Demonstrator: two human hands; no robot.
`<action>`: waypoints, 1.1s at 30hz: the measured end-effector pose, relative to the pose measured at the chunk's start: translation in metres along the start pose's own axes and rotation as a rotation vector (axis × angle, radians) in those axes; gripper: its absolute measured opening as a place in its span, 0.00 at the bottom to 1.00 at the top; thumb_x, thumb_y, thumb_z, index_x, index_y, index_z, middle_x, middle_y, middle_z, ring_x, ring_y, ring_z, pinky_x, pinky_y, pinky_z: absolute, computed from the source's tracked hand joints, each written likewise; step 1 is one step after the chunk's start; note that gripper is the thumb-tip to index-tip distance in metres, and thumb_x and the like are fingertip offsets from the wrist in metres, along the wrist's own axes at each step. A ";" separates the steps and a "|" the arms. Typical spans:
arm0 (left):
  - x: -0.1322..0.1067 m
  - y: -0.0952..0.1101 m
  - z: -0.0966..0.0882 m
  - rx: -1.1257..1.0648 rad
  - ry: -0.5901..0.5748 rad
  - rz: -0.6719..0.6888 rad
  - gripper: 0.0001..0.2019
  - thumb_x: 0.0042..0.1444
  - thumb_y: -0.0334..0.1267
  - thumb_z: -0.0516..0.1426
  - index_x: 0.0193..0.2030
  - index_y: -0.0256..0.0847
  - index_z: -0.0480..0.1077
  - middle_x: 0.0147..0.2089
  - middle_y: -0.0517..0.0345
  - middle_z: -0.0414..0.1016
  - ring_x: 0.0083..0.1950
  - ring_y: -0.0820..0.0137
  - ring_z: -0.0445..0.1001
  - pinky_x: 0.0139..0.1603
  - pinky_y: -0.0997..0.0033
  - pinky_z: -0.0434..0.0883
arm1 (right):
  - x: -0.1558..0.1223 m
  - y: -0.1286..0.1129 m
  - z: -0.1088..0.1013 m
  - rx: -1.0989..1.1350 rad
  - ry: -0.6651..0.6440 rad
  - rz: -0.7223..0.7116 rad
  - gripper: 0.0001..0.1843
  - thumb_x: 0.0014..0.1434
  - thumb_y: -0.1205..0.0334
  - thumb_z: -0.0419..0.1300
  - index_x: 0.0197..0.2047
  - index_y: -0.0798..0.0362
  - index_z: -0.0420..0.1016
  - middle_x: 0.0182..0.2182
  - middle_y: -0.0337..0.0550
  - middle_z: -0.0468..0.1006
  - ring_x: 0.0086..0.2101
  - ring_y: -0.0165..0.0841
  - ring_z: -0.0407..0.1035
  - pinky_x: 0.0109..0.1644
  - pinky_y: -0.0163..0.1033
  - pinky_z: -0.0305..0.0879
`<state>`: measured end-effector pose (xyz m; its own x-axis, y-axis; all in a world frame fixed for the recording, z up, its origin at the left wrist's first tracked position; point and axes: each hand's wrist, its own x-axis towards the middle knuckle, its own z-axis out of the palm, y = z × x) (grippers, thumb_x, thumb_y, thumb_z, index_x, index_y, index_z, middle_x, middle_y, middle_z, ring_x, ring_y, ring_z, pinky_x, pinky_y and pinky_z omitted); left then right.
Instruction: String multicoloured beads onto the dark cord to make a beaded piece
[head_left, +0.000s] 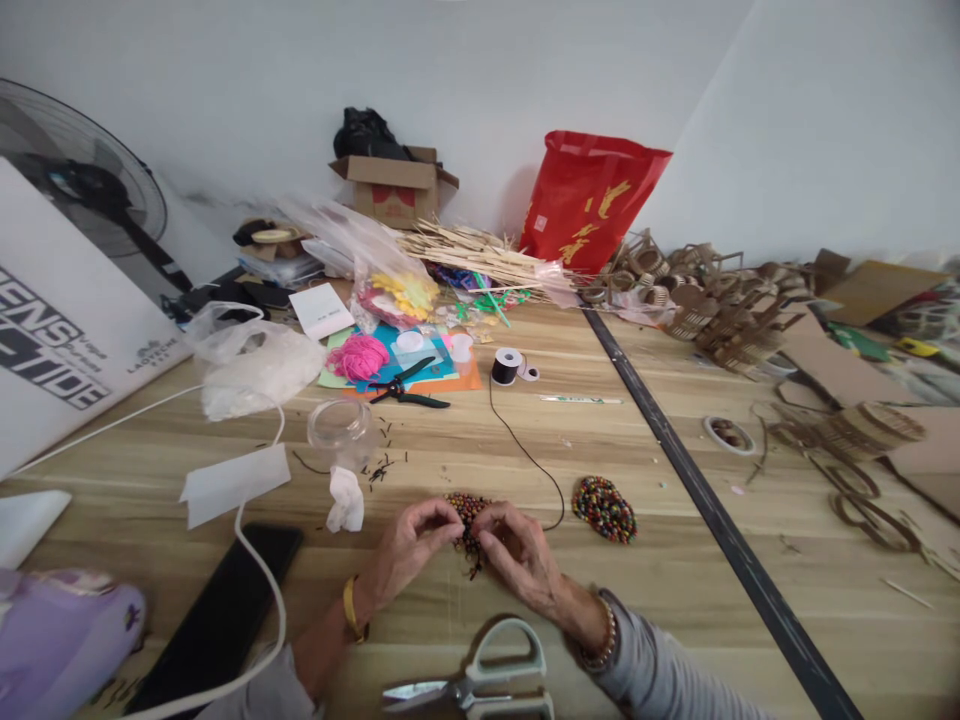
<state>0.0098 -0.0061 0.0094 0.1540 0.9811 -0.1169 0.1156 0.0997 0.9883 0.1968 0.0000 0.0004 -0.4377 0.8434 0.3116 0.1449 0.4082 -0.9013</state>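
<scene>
My left hand [411, 548] and my right hand [517, 552] meet at the table's near middle, both pinched on a small multicoloured beaded piece [466, 512] that shows between and above the fingers. A black cord [529, 455] runs from the piece up to a black spool [506, 366]. A finished oval beaded piece [604, 508] lies just right of my right hand. Scissors with pale handles [480, 685] lie close to my wrists at the near edge.
A dark phone [225, 615] and white cable [262, 570] lie left; a crumpled tissue [345, 500], clear jar [341, 432], pliers [409, 392] and pink yarn [360, 356] sit beyond. A red bag [592, 200], box [394, 185] and wooden cut-outs [720, 300] crowd the back and right.
</scene>
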 end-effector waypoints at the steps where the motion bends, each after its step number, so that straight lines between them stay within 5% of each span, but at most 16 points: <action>1: 0.000 0.000 0.000 0.001 0.000 0.004 0.07 0.48 0.39 0.60 0.27 0.37 0.72 0.26 0.60 0.72 0.31 0.69 0.67 0.34 0.72 0.65 | -0.001 0.002 0.001 0.014 -0.002 -0.004 0.15 0.65 0.52 0.53 0.37 0.55 0.70 0.24 0.40 0.70 0.23 0.27 0.62 0.25 0.32 0.60; 9: 0.000 -0.005 -0.001 0.011 -0.045 0.047 0.08 0.50 0.40 0.59 0.28 0.37 0.72 0.27 0.59 0.72 0.32 0.68 0.68 0.35 0.72 0.65 | -0.002 0.013 0.006 -0.018 0.030 -0.057 0.09 0.62 0.58 0.58 0.35 0.54 0.72 0.26 0.41 0.73 0.26 0.29 0.66 0.29 0.33 0.63; 33: -0.001 -0.009 0.000 0.050 -0.049 0.073 0.07 0.51 0.38 0.59 0.29 0.37 0.73 0.28 0.58 0.74 0.33 0.68 0.70 0.36 0.71 0.66 | 0.001 0.013 0.005 -0.102 -0.016 -0.084 0.10 0.64 0.59 0.55 0.33 0.55 0.72 0.27 0.42 0.73 0.28 0.30 0.66 0.32 0.34 0.63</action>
<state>0.0086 -0.0076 0.0003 0.2112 0.9761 -0.0503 0.1505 0.0183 0.9884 0.1939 0.0047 -0.0129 -0.4664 0.7992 0.3792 0.1961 0.5114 -0.8367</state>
